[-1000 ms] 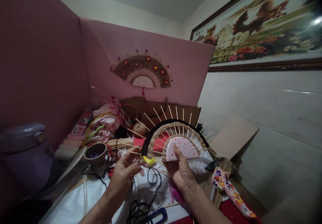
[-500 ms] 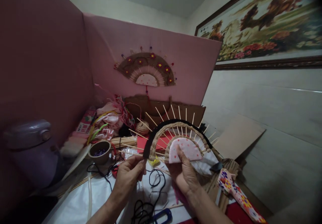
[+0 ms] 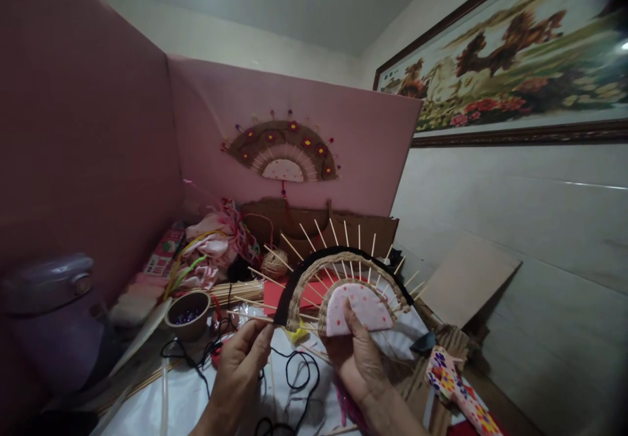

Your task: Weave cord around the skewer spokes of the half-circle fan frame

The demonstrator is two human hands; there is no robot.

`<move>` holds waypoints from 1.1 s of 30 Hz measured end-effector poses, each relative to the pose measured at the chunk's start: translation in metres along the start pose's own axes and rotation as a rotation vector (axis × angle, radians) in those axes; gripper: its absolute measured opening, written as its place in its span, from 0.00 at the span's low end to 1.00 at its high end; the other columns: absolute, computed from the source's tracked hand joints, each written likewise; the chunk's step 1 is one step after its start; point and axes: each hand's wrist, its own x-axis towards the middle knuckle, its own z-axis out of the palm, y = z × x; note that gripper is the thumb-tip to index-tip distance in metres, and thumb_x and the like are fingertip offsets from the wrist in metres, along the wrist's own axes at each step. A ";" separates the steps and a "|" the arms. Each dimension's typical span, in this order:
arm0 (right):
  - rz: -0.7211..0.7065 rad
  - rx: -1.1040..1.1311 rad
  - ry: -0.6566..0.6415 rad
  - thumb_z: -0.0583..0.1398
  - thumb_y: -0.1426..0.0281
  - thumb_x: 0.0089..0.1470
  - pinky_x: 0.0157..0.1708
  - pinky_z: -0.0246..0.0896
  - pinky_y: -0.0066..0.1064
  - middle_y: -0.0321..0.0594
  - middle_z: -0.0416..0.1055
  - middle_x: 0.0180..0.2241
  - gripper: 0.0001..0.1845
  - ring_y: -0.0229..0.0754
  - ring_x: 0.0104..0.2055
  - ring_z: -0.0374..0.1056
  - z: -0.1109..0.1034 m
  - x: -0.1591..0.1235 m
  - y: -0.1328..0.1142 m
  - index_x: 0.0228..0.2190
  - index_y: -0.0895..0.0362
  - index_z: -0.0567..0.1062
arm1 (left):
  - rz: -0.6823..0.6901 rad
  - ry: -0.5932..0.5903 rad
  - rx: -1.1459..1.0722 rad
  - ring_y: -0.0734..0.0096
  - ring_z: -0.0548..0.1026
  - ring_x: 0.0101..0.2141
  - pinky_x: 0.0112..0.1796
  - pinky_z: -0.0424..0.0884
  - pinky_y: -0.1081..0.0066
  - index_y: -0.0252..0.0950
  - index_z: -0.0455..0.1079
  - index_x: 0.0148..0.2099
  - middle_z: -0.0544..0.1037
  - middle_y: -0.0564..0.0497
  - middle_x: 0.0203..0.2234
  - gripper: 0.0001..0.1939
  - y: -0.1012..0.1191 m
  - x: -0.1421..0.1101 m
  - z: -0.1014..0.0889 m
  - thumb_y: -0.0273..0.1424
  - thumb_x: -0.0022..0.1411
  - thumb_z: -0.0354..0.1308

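Note:
A half-round fan frame of thin sticks (image 3: 303, 241) is held up in front of me, its sticks spread outward. Woven through them are a tan braided band (image 3: 294, 299) and, outside it, a black cord band (image 3: 304, 268). At its base is a white half-circle pad with pink-red dots (image 3: 338, 310). My right hand (image 3: 360, 364) grips this pad, thumb across the front, fingers behind. My left hand (image 3: 240, 361) pinches black cord at the band's left end, beside the lowest stick; its fingertips partly hide the hold. Loose black cord (image 3: 294, 355) trails below onto the white table cover.
A finished fan (image 3: 282, 150) hangs on the pink panel (image 3: 367, 135). At left stand a bowl of dark beads (image 3: 188, 315) and a purple-lidded container (image 3: 49, 318). Behind lie a twine ball (image 3: 275, 264) and a yarn pile (image 3: 210, 240). A flower-patterned handle (image 3: 458, 387) lies right.
The view has tilted upward, so most things sit lower in the picture. My left hand has shifted slightly left and down with the fan; both hands keep their hold.

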 end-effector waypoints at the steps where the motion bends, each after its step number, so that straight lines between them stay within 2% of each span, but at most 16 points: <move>1: 0.001 0.001 -0.003 0.69 0.76 0.37 0.29 0.69 0.27 0.36 0.77 0.32 0.22 0.38 0.32 0.73 0.000 0.000 0.000 0.37 0.54 0.71 | -0.004 0.002 -0.006 0.84 0.54 0.18 0.19 0.50 0.81 0.33 0.69 0.33 0.58 0.60 0.16 0.13 -0.001 0.000 0.000 0.39 0.52 0.59; 7: 0.011 -0.025 -0.012 0.71 0.71 0.32 0.24 0.67 0.27 0.33 0.76 0.27 0.21 0.37 0.27 0.72 0.002 -0.005 0.000 0.32 0.54 0.72 | -0.071 0.054 -0.069 0.84 0.50 0.16 0.17 0.45 0.80 0.32 0.70 0.33 0.54 0.61 0.13 0.16 -0.004 0.000 0.002 0.40 0.48 0.62; 11: 0.066 -0.095 -0.091 0.72 0.70 0.30 0.27 0.68 0.30 0.34 0.76 0.25 0.20 0.37 0.24 0.71 0.006 -0.014 0.000 0.29 0.56 0.73 | -0.072 0.106 -0.117 0.85 0.47 0.15 0.16 0.43 0.81 0.32 0.71 0.31 0.51 0.62 0.13 0.16 0.001 -0.003 0.006 0.39 0.43 0.65; 16: 0.153 -0.218 -0.224 0.69 0.68 0.37 0.27 0.68 0.32 0.44 0.76 0.29 0.15 0.41 0.27 0.71 0.007 -0.017 -0.002 0.30 0.61 0.74 | -0.076 0.132 -0.116 0.86 0.49 0.15 0.16 0.45 0.81 0.32 0.71 0.29 0.54 0.62 0.12 0.17 0.007 -0.005 0.010 0.39 0.40 0.67; 21: 0.180 -0.218 -0.278 0.68 0.68 0.39 0.28 0.68 0.32 0.44 0.76 0.29 0.15 0.41 0.28 0.71 0.005 -0.016 -0.004 0.31 0.61 0.74 | -0.091 0.087 -0.109 0.86 0.49 0.14 0.15 0.44 0.80 0.32 0.73 0.28 0.54 0.62 0.10 0.16 0.006 -0.006 0.010 0.39 0.40 0.66; 26: 0.214 -0.236 -0.329 0.68 0.68 0.39 0.28 0.68 0.29 0.45 0.76 0.29 0.14 0.39 0.27 0.71 0.005 -0.014 -0.008 0.29 0.62 0.74 | -0.051 0.064 -0.070 0.85 0.50 0.15 0.16 0.46 0.80 0.34 0.75 0.30 0.58 0.59 0.12 0.14 0.010 -0.009 0.010 0.37 0.42 0.66; 33: 0.197 -0.240 -0.261 0.68 0.72 0.37 0.26 0.67 0.25 0.46 0.76 0.26 0.10 0.37 0.24 0.70 0.005 -0.013 -0.017 0.25 0.62 0.74 | 0.052 0.046 0.144 0.79 0.58 0.16 0.17 0.53 0.76 0.36 0.77 0.31 0.69 0.52 0.17 0.10 0.016 -0.007 0.005 0.35 0.45 0.64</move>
